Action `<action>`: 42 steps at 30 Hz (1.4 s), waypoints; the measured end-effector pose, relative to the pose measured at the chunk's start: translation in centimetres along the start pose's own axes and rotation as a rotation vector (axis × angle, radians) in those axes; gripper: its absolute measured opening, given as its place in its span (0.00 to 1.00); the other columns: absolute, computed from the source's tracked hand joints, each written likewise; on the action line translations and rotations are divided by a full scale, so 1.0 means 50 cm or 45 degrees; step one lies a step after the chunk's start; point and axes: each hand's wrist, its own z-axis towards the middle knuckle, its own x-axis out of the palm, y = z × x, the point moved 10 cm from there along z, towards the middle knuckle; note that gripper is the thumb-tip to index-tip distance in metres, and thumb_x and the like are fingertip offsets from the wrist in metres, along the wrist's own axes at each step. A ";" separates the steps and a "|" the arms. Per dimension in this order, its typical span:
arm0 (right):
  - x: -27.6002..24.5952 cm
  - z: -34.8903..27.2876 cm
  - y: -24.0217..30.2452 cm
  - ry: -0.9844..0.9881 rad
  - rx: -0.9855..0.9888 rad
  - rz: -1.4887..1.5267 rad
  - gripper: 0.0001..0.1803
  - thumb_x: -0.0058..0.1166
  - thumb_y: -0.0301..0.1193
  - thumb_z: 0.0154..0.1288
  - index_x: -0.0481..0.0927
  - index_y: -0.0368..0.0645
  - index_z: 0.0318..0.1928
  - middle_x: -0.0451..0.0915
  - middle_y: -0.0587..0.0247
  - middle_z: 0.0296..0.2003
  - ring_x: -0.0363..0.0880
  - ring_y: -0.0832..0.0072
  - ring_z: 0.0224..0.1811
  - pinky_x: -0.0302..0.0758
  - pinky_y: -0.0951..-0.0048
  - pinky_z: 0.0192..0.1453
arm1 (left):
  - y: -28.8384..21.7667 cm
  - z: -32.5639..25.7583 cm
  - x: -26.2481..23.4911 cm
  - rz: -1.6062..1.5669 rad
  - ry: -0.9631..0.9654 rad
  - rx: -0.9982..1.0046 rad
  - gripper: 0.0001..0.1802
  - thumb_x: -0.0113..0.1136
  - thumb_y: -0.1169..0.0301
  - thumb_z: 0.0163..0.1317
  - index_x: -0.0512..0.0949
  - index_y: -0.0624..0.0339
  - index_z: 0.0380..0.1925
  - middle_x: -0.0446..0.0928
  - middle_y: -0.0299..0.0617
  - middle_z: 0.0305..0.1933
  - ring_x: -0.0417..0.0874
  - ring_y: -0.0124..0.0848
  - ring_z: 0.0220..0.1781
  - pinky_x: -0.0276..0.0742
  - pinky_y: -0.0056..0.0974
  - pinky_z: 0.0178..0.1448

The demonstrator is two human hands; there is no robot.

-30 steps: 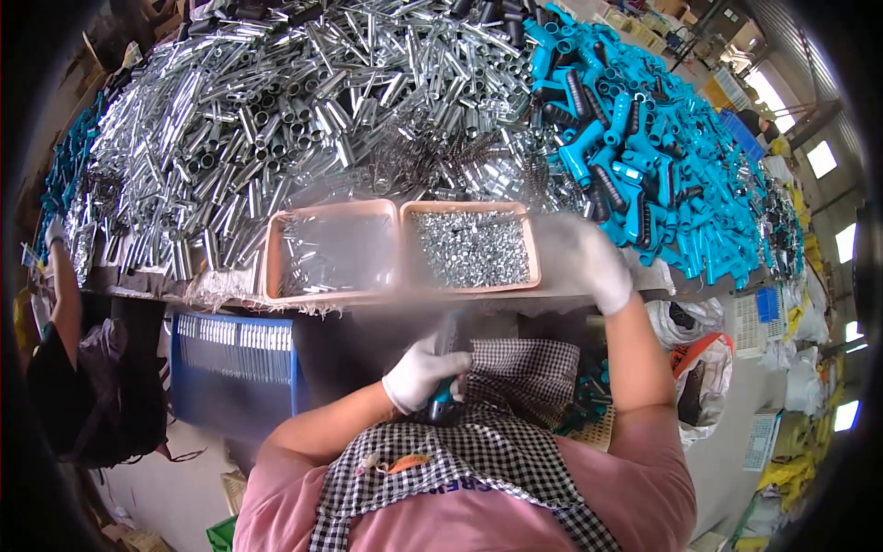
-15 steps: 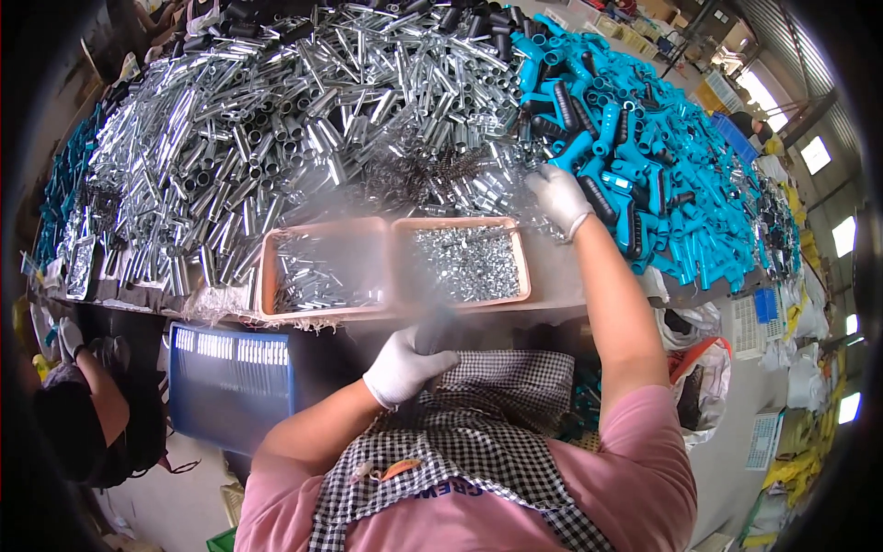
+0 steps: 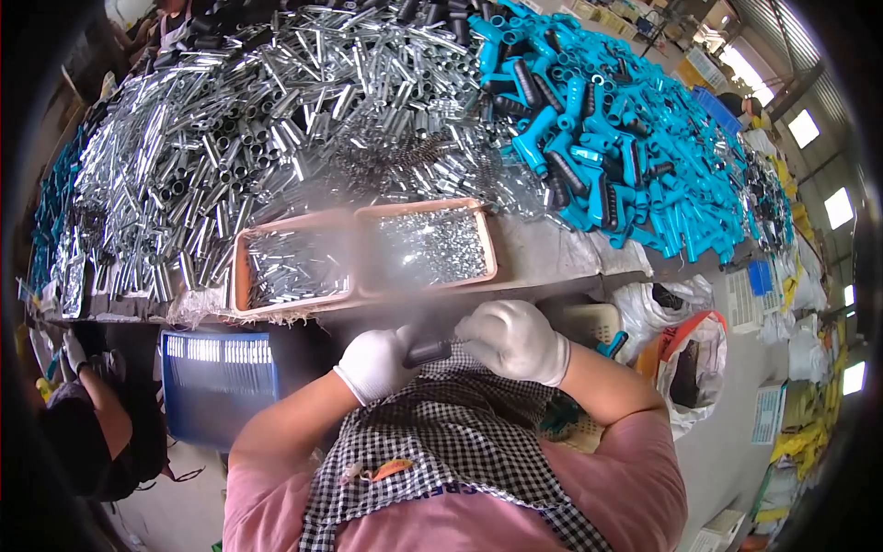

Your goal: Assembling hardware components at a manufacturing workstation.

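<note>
In front of the apron, my left hand [image 3: 377,364], in a white glove, is closed around a dark, rounded handle-like part [image 3: 429,353]. My right hand [image 3: 517,340], gloved too, is held close to the free end of that part with its fingers bent together. Whatever is between its fingertips is hidden. Just beyond the hands, at the table edge, two shallow orange trays sit side by side: the left tray [image 3: 241,274] contains slim metal pins, and the right tray [image 3: 489,244] small shiny metal pieces. A blurred patch covers part of both trays and the space above my hands.
A heap of silver metal tubes [image 3: 216,138] covers the table's left and middle. Teal tool bodies [image 3: 635,152] with black grips are piled at right, with dark coiled springs [image 3: 414,155] between. Below the table are a blue crate [image 3: 221,386] and white sacks [image 3: 694,368]. Another person's arm [image 3: 103,405] shows at left.
My right hand has come back from the edge of the heap beside the teal bodies to the dark part in my left hand. The view has shifted slightly.
</note>
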 end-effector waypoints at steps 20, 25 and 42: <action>-0.165 0.132 -0.265 -0.100 -0.012 -0.636 0.34 0.56 0.31 0.55 0.68 0.45 0.66 0.75 0.50 0.56 0.72 0.52 0.60 0.69 0.55 0.66 | -0.008 0.060 0.025 -0.239 -0.037 -0.068 0.23 0.71 0.62 0.49 0.77 0.63 0.41 0.80 0.55 0.24 0.84 0.51 0.28 0.80 0.47 0.33; -0.263 0.239 -0.508 0.072 0.105 -1.651 0.28 0.44 0.26 0.64 0.71 0.57 0.66 0.78 0.68 0.56 0.71 0.61 0.62 0.55 0.46 0.74 | -0.002 0.059 0.029 -0.315 -0.052 -0.052 0.24 0.71 0.59 0.49 0.76 0.63 0.41 0.78 0.57 0.22 0.82 0.54 0.26 0.78 0.51 0.32; -0.162 -0.007 -0.268 -0.328 0.896 1.199 0.34 0.55 0.36 0.59 0.66 0.33 0.65 0.81 0.55 0.47 0.83 0.70 0.39 0.83 0.68 0.39 | -0.023 -0.003 -0.126 0.208 -0.242 0.004 0.22 0.74 0.58 0.48 0.77 0.60 0.36 0.80 0.53 0.25 0.83 0.51 0.28 0.79 0.49 0.34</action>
